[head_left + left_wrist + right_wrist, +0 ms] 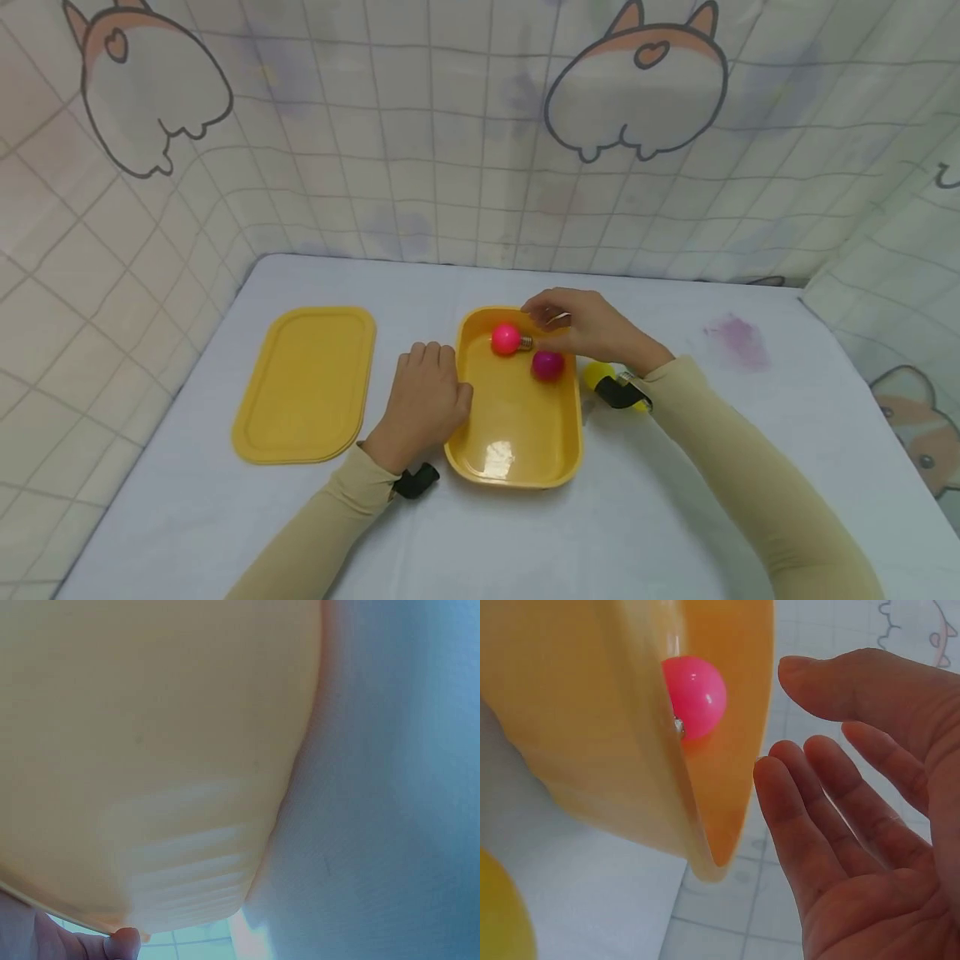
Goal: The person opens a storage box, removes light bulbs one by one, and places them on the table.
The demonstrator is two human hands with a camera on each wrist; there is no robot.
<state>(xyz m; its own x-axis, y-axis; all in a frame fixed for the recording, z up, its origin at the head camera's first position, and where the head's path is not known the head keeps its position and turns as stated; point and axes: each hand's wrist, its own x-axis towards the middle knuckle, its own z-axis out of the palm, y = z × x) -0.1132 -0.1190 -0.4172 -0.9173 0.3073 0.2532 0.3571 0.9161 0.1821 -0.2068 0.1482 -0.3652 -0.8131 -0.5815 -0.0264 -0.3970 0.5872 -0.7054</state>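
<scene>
A yellow plastic box (pixel 517 433) stands near the middle of the table. My left hand (pixel 429 387) grips its left rim; the left wrist view shows fingertips (pixel 122 943) at the edge, with the outer wall filling much of that view. Inside, toward the far end, lie a pink light bulb (pixel 506 339) with a metal screw base and a purple-magenta round bulb (pixel 548 366). Over the far right corner hovers my right hand (pixel 588 325), its fingers loosely bent. In the right wrist view nothing is between thumb and fingers, and the pink bulb shows inside the box.
A flat yellow lid (pixel 306 383) lies left of the box. Right of the box, partly behind my right wrist strap (pixel 617 393), is a yellow round object (pixel 597 374). The white tabletop (pixel 750 467) bears a pinkish stain, and a patterned curtain (pixel 465 167) hangs behind.
</scene>
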